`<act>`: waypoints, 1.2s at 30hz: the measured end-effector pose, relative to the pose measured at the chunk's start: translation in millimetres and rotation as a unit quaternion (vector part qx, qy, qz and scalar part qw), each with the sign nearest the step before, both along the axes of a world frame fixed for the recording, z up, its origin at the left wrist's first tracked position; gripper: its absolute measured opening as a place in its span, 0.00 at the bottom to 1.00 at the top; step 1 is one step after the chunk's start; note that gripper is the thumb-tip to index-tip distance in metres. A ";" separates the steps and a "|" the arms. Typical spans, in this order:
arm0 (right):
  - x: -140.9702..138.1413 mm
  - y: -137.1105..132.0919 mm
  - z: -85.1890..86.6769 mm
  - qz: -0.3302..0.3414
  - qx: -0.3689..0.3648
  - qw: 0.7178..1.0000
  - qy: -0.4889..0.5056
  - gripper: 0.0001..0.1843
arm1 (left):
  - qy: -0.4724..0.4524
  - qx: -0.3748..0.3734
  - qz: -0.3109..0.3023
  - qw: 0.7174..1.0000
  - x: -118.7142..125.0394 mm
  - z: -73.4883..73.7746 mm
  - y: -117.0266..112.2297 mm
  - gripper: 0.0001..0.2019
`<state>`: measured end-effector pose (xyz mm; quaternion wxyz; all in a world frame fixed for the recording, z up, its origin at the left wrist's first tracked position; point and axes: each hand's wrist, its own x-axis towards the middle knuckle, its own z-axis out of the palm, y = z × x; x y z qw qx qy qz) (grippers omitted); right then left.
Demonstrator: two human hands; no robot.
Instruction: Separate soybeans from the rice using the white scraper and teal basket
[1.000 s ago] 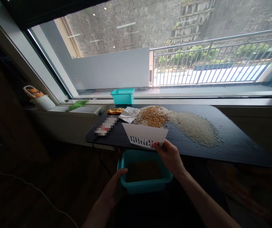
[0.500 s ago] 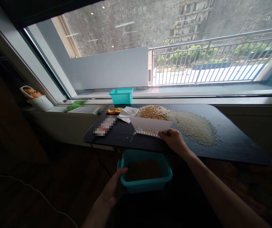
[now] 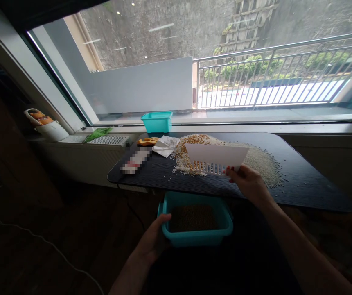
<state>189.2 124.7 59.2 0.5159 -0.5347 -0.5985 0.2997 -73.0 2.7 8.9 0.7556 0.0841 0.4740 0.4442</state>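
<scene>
My right hand (image 3: 248,180) pinches the lower right edge of a white slotted card (image 3: 217,155), which stands tilted over the tabletop with a row of slots along its bottom. Behind it, a heap of white rice-like grains (image 3: 260,166) mixed with orange-yellow kernels (image 3: 194,143) is spread on the dark table (image 3: 305,180). Below the table's front edge, my left hand (image 3: 157,233) grips the left rim of a turquoise tub (image 3: 199,237). Small brownish grains (image 3: 194,217) lie in the tub, dim in the shadow.
Another turquoise tub (image 3: 156,123) stands at the table's back by the window. A crumpled white tissue (image 3: 166,146), a yellow-orange item (image 3: 147,141) and a blurred packet (image 3: 136,159) lie at the left. A white pot (image 3: 51,130) and green cloth (image 3: 99,133) rest on the radiator (image 3: 108,141).
My right hand has moved the slotted card to the right, uncovering grains at the heap's front left. The tub in my left hand has shifted slightly right.
</scene>
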 end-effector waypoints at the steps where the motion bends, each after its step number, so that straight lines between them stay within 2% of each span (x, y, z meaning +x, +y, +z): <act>1: 1.1 -1.5 -0.6 -0.001 -0.001 1.000 -0.006 0.17 | -0.001 0.001 0.000 1.000 0.5 1.0 0.1 0.19; 10: 7.7 -16.4 2.6 -0.005 -0.016 1.000 0.026 0.17 | 0.017 -0.005 0.008 1.000 0.2 1.6 3.0 0.18; 20: -6.2 -10.0 -4.8 0.020 -0.023 0.999 0.043 0.18 | 0.006 -0.003 0.018 1.000 -2.5 4.3 1.3 0.19; 29: -4.5 -13.4 0.2 0.042 -0.028 0.996 0.078 0.19 | 0.021 -0.002 0.019 1.000 -6.3 4.2 2.7 0.18; 36: -8.6 -21.8 0.4 0.050 -0.048 0.996 0.058 0.19 | 0.029 0.000 0.025 0.999 -9.6 4.0 1.3 0.18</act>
